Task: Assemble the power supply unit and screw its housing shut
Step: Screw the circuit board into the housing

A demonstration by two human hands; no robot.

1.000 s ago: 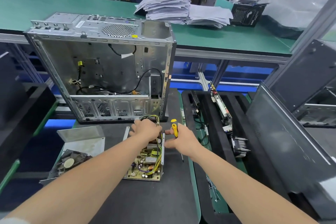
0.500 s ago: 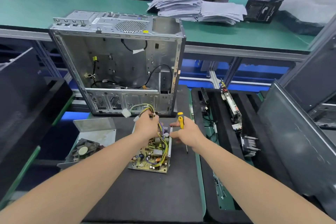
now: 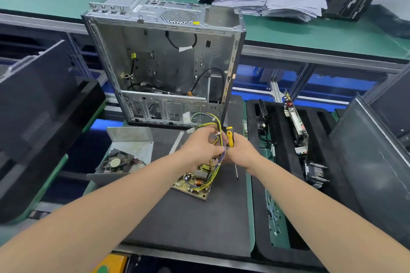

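1: my left hand curled round the looped yellow-and-black wire bundle of the tan circuit board. 2: my right hand gripped the yellow-and-black-handled steel screwdriver.

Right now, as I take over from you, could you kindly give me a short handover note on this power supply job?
Left hand grips the bundle of mostly yellow wires.
Right hand holds the yellow-and-black-handled screwdriver, shaft pointing down.
The bare populated circuit board lies on the black mat; the grey metal housing cover with its fan lies apart, to its left.
Done: nothing shut yet. Left: tuck wires, fit cover, drive screws.
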